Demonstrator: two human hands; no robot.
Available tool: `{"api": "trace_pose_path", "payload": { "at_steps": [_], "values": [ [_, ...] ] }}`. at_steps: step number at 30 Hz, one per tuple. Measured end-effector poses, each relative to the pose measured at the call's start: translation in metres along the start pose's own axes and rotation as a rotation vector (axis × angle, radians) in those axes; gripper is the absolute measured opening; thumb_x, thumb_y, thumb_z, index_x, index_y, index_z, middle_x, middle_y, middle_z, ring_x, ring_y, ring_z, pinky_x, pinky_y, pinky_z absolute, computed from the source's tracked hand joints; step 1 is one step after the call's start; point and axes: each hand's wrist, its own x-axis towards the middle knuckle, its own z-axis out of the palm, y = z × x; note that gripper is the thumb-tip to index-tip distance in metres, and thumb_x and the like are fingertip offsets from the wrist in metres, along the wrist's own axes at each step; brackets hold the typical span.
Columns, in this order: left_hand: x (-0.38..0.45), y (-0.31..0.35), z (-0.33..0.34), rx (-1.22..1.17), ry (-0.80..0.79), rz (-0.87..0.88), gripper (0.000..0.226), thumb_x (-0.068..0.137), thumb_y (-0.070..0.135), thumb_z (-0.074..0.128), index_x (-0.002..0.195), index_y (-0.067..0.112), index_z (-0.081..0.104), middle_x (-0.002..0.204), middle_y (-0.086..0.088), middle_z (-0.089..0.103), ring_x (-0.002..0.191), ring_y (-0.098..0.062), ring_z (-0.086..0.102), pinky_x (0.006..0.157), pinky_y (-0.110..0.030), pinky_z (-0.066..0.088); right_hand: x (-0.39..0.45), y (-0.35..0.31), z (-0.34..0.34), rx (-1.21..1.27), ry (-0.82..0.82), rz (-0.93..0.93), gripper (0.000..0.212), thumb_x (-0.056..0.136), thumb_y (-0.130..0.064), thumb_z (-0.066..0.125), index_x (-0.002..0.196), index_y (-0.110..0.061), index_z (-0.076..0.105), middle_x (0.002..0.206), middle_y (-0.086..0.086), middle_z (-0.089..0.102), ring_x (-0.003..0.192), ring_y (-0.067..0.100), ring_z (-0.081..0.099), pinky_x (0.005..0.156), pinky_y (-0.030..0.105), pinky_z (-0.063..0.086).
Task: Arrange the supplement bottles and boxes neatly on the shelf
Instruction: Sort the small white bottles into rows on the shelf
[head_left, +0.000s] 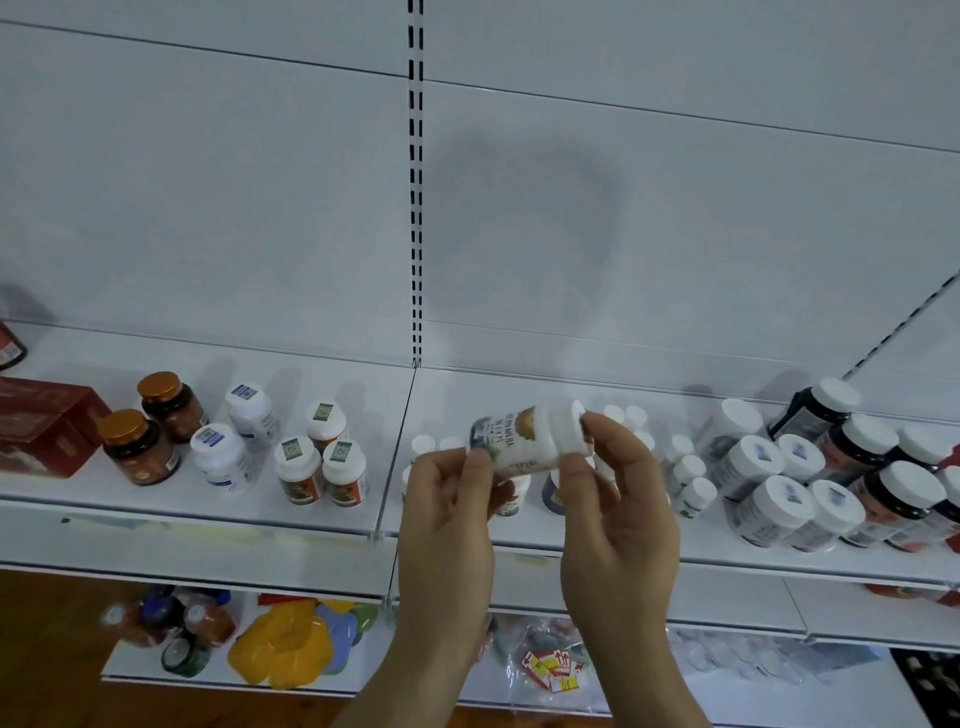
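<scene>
A white supplement bottle (524, 439) with a green and brown label lies sideways in the air above the white shelf (208, 499). My left hand (449, 525) pinches its base end and my right hand (618, 504) grips its white cap end. On the shelf to the left stand two amber jars with gold lids (137, 447), two white bottles with blue labels (221, 457) and three white bottles with green stickers (298, 470). A dark red box (44, 423) sits at the far left. Several small white bottles (688, 480) stand behind my hands.
A crowded group of white-capped bottles and dark jars (810, 483) fills the shelf's right end. The lower shelf holds small jars (171, 629), a yellow packet (283, 644) and bagged items (550, 660). The upper back panel is bare, with a slotted upright (415, 208).
</scene>
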Motion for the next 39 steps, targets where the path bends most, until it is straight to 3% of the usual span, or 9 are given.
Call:
{"api": "trace_pose_path", "payload": {
  "at_steps": [4,7,10,14,18,22,29,34,39],
  "values": [
    [-0.006,0.004,-0.001,0.230,0.057,0.338,0.036,0.081,0.032,0.075,0.113,0.030,0.057,0.108,0.017,0.070,0.104,-0.007,0.068,0.082,-0.020,0.056,0.004,0.010,-0.007,-0.157,-0.002,0.111,0.026,0.096,-0.006,0.062,0.113,-0.024,0.072,0.126,-0.005,0.063,0.116,0.009,0.060,0.086,0.035,0.058],
    [-0.005,0.001,-0.003,0.399,0.068,0.532,0.049,0.078,0.043,0.080,0.118,0.037,0.051,0.116,0.018,0.064,0.108,-0.014,0.064,0.086,-0.015,0.052,0.005,0.012,-0.010,-0.194,-0.088,0.202,0.033,0.094,-0.003,0.062,0.109,-0.029,0.075,0.122,-0.013,0.064,0.113,0.007,0.062,0.087,0.026,0.057],
    [-0.005,-0.003,-0.005,0.469,0.061,0.617,0.054,0.077,0.045,0.078,0.121,0.035,0.049,0.116,0.018,0.061,0.107,-0.016,0.062,0.085,-0.014,0.050,0.004,0.009,-0.010,-0.214,-0.120,0.246,0.038,0.092,0.000,0.060,0.100,-0.033,0.075,0.111,-0.021,0.067,0.103,0.003,0.064,0.082,0.017,0.054],
    [-0.007,-0.003,-0.005,0.487,0.034,0.662,0.053,0.077,0.051,0.073,0.122,0.035,0.050,0.115,0.020,0.060,0.105,-0.017,0.061,0.085,-0.016,0.049,0.006,0.008,-0.015,-0.220,-0.139,0.308,0.038,0.091,0.001,0.058,0.100,-0.031,0.076,0.107,-0.017,0.071,0.096,0.005,0.067,0.081,0.021,0.054],
    [-0.005,-0.007,-0.007,0.529,0.014,0.668,0.055,0.079,0.051,0.073,0.125,0.032,0.050,0.117,0.018,0.060,0.107,-0.015,0.061,0.086,-0.014,0.049,0.010,0.004,-0.018,-0.183,-0.139,0.378,0.036,0.094,-0.004,0.056,0.098,-0.032,0.077,0.097,-0.007,0.076,0.088,0.022,0.069,0.079,0.037,0.058],
    [0.007,-0.024,-0.019,0.622,-0.128,0.672,0.058,0.083,0.037,0.078,0.132,0.025,0.051,0.122,0.013,0.057,0.113,-0.011,0.059,0.089,-0.016,0.049,0.030,-0.008,-0.025,0.101,-0.178,0.571,0.018,0.100,-0.023,0.058,0.100,-0.015,0.074,0.090,0.012,0.077,0.089,0.031,0.074,0.086,0.046,0.059],
    [0.021,-0.057,-0.030,0.710,-0.245,0.380,0.062,0.083,0.047,0.072,0.137,0.039,0.042,0.128,0.021,0.052,0.119,-0.003,0.054,0.094,-0.018,0.049,0.079,-0.004,-0.031,-0.323,-0.407,0.393,0.012,0.086,-0.028,0.076,0.092,-0.022,0.068,0.082,-0.004,0.076,0.071,0.014,0.070,0.064,0.027,0.054],
    [0.031,-0.077,-0.040,1.222,-0.362,0.237,0.053,0.097,0.051,0.051,0.144,0.029,0.039,0.144,0.012,0.045,0.130,-0.007,0.044,0.104,-0.021,0.038,0.101,0.019,-0.007,-0.597,-0.288,0.140,0.014,0.086,-0.030,0.072,0.096,-0.031,0.063,0.081,-0.017,0.069,0.075,-0.003,0.064,0.062,0.011,0.043],
    [0.040,-0.111,-0.045,1.535,-0.497,0.249,0.056,0.103,0.048,0.039,0.148,0.016,0.034,0.152,0.001,0.035,0.141,-0.016,0.030,0.116,-0.026,0.028,0.110,0.068,0.014,-0.749,-0.393,0.005,0.014,0.087,-0.023,0.069,0.100,-0.022,0.063,0.082,-0.010,0.063,0.076,0.014,0.059,0.064,0.025,0.041]
  ]
}}
